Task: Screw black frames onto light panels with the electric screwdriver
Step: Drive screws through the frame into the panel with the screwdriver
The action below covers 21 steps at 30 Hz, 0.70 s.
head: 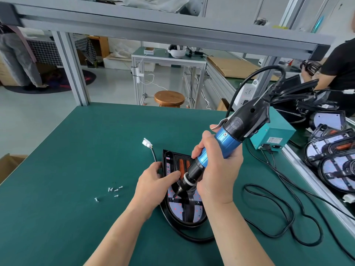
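The table mat point(76, 150) is plain dark green, the electric screwdriver point(228, 139) is blue in the barrel with black cap and nose, the frame point(164, 158) is black, the light panel point(177, 209) is pale lilac dotted red with orange strips point(181, 164), the screws point(115, 190) are silver, and the power box point(274, 135) is teal.

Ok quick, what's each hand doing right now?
Left hand: closed on the light panel, holding it steady.
Right hand: closed around the electric screwdriver, its tip down on the panel.
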Available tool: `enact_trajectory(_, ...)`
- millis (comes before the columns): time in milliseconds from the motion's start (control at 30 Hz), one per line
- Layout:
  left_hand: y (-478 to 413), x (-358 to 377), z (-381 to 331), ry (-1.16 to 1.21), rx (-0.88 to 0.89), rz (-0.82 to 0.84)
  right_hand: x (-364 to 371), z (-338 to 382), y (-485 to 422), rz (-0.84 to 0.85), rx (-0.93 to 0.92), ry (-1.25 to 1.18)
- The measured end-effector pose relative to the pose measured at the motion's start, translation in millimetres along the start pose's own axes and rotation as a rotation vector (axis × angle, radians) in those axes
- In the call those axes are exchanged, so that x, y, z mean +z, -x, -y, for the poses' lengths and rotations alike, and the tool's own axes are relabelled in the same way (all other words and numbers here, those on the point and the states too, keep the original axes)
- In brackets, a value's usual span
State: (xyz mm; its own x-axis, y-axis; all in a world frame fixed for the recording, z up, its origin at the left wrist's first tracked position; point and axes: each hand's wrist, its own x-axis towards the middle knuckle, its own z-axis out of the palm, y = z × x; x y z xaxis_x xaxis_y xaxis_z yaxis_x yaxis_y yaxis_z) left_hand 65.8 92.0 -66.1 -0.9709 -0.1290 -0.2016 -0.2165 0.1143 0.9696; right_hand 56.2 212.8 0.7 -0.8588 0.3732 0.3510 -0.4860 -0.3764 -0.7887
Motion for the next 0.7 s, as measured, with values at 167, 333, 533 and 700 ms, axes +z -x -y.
enact_trajectory(167, 0, 0, 0, 0.003, 0.005, -0.004, -1, -1, 1, -0.004, 0.008, 0.014)
enact_trajectory(333, 1, 1, -1, 0.004, 0.019, -0.021, -2, 1, 5, 0.089, -0.020, 0.006)
enact_trajectory(533, 1, 1, -1, -0.009, 0.034, -0.037, -2, 4, 9, 0.225, -0.024, 0.000)
enact_trajectory(700, 1, 1, -1, -0.008, 0.032, -0.035, 8, 0, 8, 0.064, -0.053, 0.067)
